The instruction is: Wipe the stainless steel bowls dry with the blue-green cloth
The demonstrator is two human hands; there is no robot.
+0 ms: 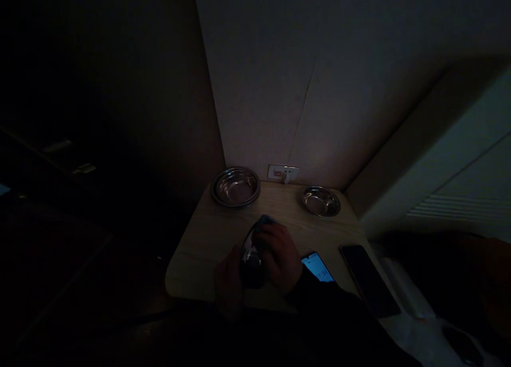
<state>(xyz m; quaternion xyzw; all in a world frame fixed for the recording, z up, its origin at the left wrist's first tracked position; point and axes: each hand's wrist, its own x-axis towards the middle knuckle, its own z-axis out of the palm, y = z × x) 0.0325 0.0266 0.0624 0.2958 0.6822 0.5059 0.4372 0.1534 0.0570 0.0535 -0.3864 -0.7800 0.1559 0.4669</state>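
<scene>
Shiny curved metal bowl [251,263], long axis toward one o'clock: left hand [229,283] grips at eight, right hand [280,256] at three.

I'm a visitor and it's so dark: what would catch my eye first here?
Probably the lit phone screen, glowing blue by the right sleeve on the pale table. Next, left hand and right hand, holding a dark, shiny object over the table's near part. Then stacked metal bowls gleam at its far left, one dish far right.
</scene>
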